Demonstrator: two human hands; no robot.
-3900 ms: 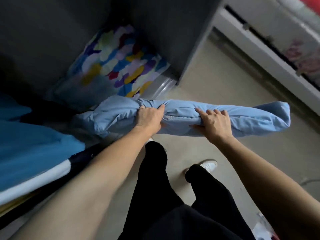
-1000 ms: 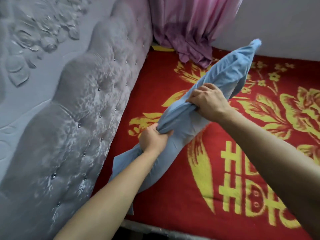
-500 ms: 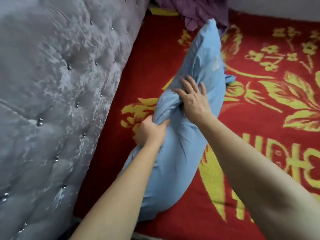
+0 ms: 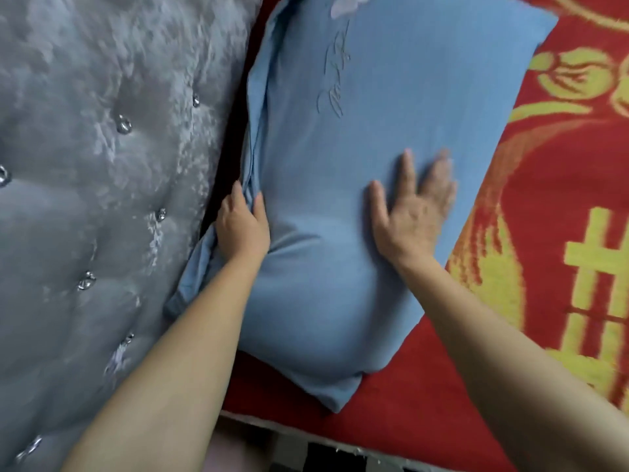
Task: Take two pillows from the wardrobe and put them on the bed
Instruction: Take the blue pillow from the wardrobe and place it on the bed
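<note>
Blue pillow (image 4: pixel 391 107) flat on red bed (image 4: pixel 425 413), left edge against headbd.

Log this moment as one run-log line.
stage: first pillow placed | blue pillow: flat on red bedspread, beside grey headboard | left hand: gripping pillow edge | right hand: open, pressing flat

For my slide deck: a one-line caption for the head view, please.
Left hand grips the blue pillow edge beside the headboard; right hand presses it flat.
</note>
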